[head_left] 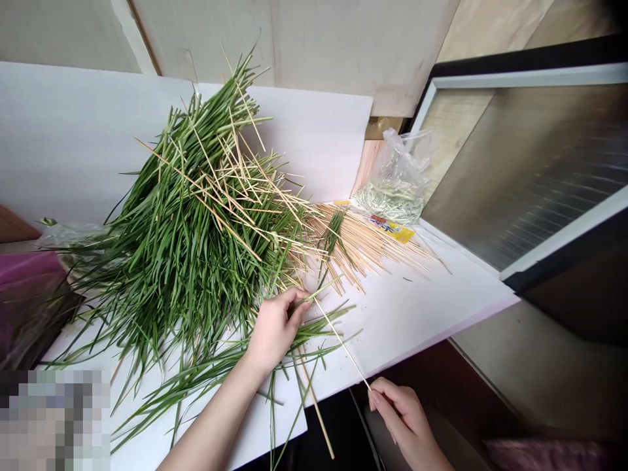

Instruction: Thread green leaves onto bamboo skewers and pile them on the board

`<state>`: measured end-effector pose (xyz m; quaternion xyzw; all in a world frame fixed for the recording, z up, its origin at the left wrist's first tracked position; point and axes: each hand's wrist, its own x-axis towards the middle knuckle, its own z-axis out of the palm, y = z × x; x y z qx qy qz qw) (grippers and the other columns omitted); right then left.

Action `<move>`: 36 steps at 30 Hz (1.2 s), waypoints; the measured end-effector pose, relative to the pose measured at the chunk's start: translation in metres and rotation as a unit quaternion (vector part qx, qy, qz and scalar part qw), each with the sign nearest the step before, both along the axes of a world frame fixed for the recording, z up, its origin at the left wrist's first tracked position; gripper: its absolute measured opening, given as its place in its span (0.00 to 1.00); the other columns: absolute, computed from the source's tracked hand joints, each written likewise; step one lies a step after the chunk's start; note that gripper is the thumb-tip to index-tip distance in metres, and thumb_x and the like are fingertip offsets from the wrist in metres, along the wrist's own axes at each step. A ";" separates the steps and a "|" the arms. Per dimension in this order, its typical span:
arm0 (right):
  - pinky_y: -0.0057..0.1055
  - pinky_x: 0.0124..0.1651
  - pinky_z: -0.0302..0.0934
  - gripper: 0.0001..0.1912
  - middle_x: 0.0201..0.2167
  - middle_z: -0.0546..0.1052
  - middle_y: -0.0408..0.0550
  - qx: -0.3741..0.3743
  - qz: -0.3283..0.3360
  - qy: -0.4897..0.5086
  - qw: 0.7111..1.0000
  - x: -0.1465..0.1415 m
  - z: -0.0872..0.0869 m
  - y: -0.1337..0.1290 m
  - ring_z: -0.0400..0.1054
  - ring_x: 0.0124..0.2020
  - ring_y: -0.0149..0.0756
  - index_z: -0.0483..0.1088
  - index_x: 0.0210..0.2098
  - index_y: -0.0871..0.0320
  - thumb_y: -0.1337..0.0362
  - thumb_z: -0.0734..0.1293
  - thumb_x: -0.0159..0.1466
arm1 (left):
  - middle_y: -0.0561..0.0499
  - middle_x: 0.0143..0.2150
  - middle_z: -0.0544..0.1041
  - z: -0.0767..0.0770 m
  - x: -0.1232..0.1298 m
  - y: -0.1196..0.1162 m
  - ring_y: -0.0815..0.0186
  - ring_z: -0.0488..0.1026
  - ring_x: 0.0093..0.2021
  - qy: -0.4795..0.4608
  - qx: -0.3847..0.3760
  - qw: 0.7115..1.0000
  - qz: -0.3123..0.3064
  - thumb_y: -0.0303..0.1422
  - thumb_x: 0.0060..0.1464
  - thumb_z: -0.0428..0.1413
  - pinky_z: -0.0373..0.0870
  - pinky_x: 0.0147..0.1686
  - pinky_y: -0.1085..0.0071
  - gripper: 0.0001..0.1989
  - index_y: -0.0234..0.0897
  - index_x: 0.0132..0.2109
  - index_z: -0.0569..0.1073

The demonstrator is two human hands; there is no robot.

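My left hand (279, 322) pinches a green stalk (320, 289) beside the upper end of a thin wooden stick (342, 343). The lower end of that stick is between the thumb and fingers of my right hand (398, 412), beyond the table's front edge. Left of and behind my left hand rises a large heap of long green leaves (181, 242), with several sticks lying across its top. Loose green stalks (210, 366) spread under my left wrist. Another stick (316, 412) juts over the front edge.
Many wooden sticks (366, 245) lie fanned on the white table (412, 320). Behind them stands a clear plastic bag (395, 186) with pale green contents, next to a yellow wrapper (400, 231). A framed glass panel (530, 157) is at the right, a purple bag (29, 294) at the left.
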<state>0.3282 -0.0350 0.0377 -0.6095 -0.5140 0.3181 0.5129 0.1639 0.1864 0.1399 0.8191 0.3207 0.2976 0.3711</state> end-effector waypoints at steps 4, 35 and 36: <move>0.29 0.22 0.41 0.21 0.17 0.54 0.34 0.008 0.002 0.003 1.000 0.001 0.000 0.000 0.48 0.14 0.26 0.60 0.27 0.55 0.56 0.57 0.77 | 0.53 0.34 0.79 -0.001 0.000 0.001 0.69 0.73 0.29 -0.015 -0.012 1.000 0.004 0.33 0.64 0.53 0.67 0.32 0.74 0.07 0.38 0.41 0.75; 0.29 0.21 0.40 0.21 0.16 0.53 0.34 0.005 0.002 0.007 1.000 0.001 0.002 0.001 0.47 0.13 0.26 0.61 0.27 0.55 0.56 0.57 0.76 | 0.55 0.29 0.76 0.001 0.000 0.000 0.69 0.71 0.27 -0.018 -0.006 1.000 0.010 0.34 0.64 0.52 0.66 0.30 0.75 0.07 0.38 0.41 0.73; 0.29 0.21 0.40 0.21 0.16 0.53 0.34 0.005 0.002 0.007 1.000 0.001 0.002 0.001 0.47 0.13 0.26 0.61 0.27 0.55 0.56 0.57 0.76 | 0.55 0.29 0.76 0.001 0.000 0.001 0.69 0.71 0.26 -0.017 -0.003 1.000 0.010 0.34 0.64 0.52 0.65 0.30 0.75 0.07 0.38 0.41 0.73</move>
